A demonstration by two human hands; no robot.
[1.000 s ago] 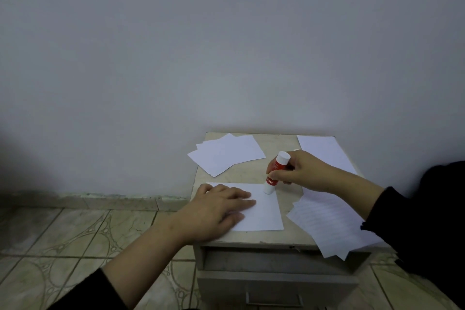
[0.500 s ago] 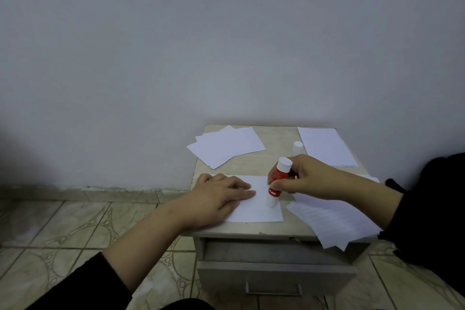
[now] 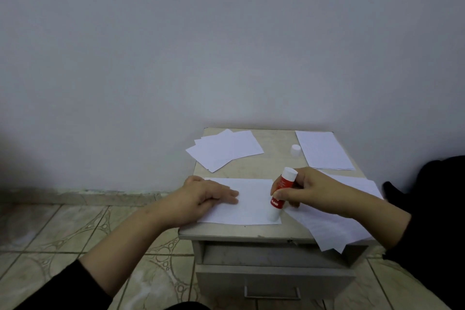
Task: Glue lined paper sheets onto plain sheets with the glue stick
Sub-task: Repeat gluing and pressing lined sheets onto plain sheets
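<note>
Glue stick point(image 3: 281, 195), red with white ends, is pinched in the curled fingers of the right hand point(image 3: 308, 190), tilted with its lower tip touching the near right corner of a plain sheet point(image 3: 251, 205) on a small cabinet point(image 3: 251, 233). The left hand point(image 3: 205, 196) lies flat with fingers straight, pressing the sheet's left side. Lined sheets point(image 3: 334, 224) overhang the cabinet's right edge, a white cap point(image 3: 295, 150) stands near the back between two more paper piles point(image 3: 226, 150).

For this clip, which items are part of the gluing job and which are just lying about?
In use: glue stick in right hand; plain sheet under left hand; lined sheets; far stacks.
Lying about: cap; drawer.
</note>
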